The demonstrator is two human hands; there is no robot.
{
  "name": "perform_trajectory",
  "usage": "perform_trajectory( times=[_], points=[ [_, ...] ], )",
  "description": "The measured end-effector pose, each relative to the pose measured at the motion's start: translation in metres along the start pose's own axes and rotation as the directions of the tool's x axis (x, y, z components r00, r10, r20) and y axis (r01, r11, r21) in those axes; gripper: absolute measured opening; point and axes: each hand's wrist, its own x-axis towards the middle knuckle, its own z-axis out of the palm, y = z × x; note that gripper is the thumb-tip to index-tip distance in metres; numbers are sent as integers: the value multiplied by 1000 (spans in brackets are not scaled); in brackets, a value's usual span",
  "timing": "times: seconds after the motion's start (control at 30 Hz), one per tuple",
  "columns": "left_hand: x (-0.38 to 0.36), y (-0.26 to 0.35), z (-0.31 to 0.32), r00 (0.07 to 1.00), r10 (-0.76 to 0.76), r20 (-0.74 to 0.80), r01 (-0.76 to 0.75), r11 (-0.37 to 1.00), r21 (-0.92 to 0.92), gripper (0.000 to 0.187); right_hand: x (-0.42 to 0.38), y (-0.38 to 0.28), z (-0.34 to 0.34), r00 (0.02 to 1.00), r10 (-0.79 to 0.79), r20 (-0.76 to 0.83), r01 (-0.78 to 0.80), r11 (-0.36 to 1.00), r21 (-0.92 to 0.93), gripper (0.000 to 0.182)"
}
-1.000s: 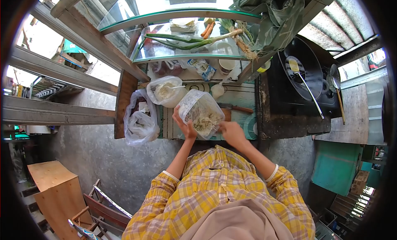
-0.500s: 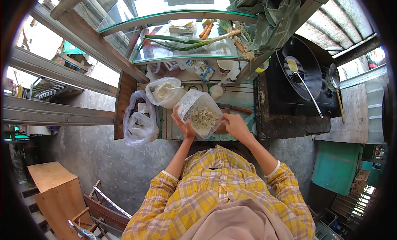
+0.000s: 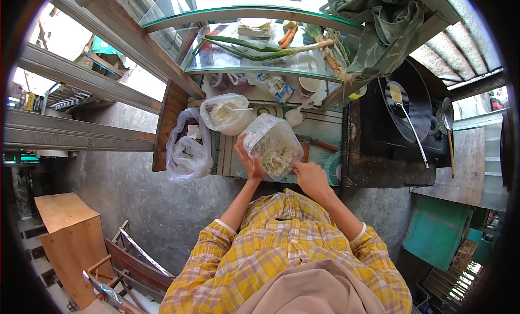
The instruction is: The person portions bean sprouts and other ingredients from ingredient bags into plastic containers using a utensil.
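A clear square plastic container is tilted toward me, with a pale, crumbly flour-like mix gathered in its near right part. My left hand grips the container's left side, thumb toward the front. At the near right corner, my right hand has its fingers closed against the rim. Just beyond lies an open plastic bag of white powder with a spoon handle sticking out. A knife with a brown handle rests behind my right hand, partly over a brown board.
Left of the bag of powder sits another plastic bag. A glass shelf with spring onions spans above the table. At right, a black wok holding a spatula stands on the stove. A paper cup is under the shelf.
The mix has shifted toward the container's near right corner, baring more of its far wall. Both hands still hold the container. The whole view has moved slightly.
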Motion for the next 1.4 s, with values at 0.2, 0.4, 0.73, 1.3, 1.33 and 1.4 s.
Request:
perform_trajectory(
  times=[0.2, 0.4, 0.73, 1.3, 1.33, 1.4],
  points=[
    [5, -5, 0, 998, -33, -60, 31, 999, -32, 70, 39, 40, 46, 995, 89, -44, -85, 992, 89, 19],
    [4, -4, 0, 996, -60, -69, 58, 998, -28, 69, 31, 32, 28, 995, 70, -73, -66, 997, 49, 22],
    [8, -5, -16, 978, -166, -126, 142, 973, -183, 68, 144, 94, -5, 919, 80, -385, 148, 837, 527, 86],
    [-11, 2, -27, 956, -161, -245, 145, 986, -82, 68, 211, 73, -15, 611, -30, -791, 486, 803, 345, 64],
    [-10, 2, -26, 955, -166, -245, 147, 985, -93, 67, 196, 70, -17, 613, -76, -786, 508, 800, 319, 61],
    [-8, 2, -24, 954, -173, -245, 149, 982, -116, 67, 164, 63, -23, 633, -180, -753, 553, 786, 276, 60]
  ],
)
